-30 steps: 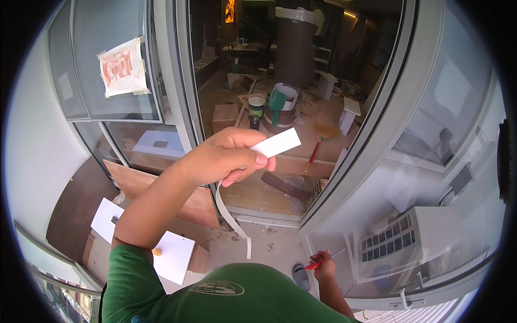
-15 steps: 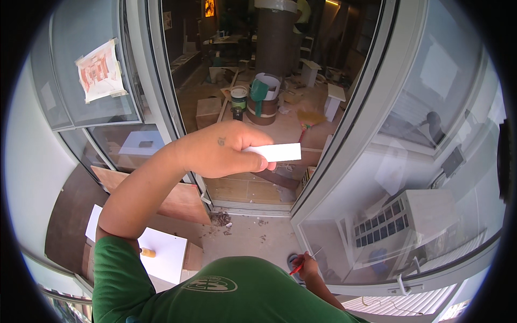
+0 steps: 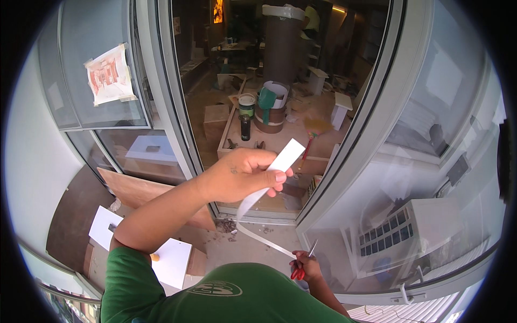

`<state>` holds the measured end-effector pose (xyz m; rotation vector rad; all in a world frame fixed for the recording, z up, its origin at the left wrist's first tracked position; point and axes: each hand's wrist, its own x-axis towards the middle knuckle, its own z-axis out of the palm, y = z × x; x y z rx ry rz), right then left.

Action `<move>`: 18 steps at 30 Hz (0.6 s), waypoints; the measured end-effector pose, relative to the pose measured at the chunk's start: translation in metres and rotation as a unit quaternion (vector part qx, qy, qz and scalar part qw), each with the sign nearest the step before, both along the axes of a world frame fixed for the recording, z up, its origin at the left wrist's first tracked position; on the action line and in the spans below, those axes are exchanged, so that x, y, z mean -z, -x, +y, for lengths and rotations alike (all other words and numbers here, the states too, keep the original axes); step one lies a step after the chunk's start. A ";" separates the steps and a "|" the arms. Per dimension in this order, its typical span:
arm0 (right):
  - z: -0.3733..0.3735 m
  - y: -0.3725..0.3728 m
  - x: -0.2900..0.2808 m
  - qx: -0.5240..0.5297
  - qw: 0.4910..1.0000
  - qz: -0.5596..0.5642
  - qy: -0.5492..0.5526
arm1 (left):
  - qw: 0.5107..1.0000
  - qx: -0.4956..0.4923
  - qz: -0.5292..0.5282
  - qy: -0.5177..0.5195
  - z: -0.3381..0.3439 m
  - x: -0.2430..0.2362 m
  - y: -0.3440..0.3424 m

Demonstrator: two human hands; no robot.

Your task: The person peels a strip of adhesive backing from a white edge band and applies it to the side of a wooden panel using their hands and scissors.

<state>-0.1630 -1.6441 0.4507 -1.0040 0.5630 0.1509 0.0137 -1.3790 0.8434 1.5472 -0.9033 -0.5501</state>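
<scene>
My left hand [image 3: 250,175] is raised before the open doorway, fingers closed on a long white strip [image 3: 288,152], whose short end sticks up past my thumb. The rest of the strip hangs below the hand, curves down and reaches my right hand [image 3: 308,266], low at the right near the glass door. That hand grips red-handled scissors [image 3: 298,272] with the metal blades pointing up; whether it also grips the strip, I cannot tell.
Through the doorway [image 3: 183,107] stand buckets [image 3: 272,94], a broom [image 3: 318,126], boxes and a distant person [image 3: 310,19]. A wooden panel [image 3: 134,191] and white boards [image 3: 172,261] lie at the left. The glass door [image 3: 350,177] stands at the right.
My left hand dipped its strip end to horizontal, then tilted it upward again. My right hand's scissors point more upright, and the strip now curves down to that hand.
</scene>
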 end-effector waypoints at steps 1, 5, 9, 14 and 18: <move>0.009 -0.008 -0.026 -0.035 0.998 -0.045 0.020 | 0.999 -0.008 -0.042 0.025 -0.004 0.012 0.005; 0.050 -0.038 -0.125 -0.063 0.969 -0.208 0.116 | 0.981 -0.080 -0.175 -0.025 -0.014 0.051 0.015; 0.061 -0.050 -0.189 -0.189 0.936 -0.252 0.155 | 0.954 -0.153 -0.246 0.078 -0.020 0.075 0.021; 0.052 -0.042 -0.210 -0.214 0.933 -0.188 0.218 | 0.979 -0.136 -0.147 -0.035 0.000 0.081 0.012; 0.039 -0.034 -0.213 -0.147 0.930 -0.209 0.264 | 0.972 -0.079 -0.139 -0.174 0.039 0.106 0.025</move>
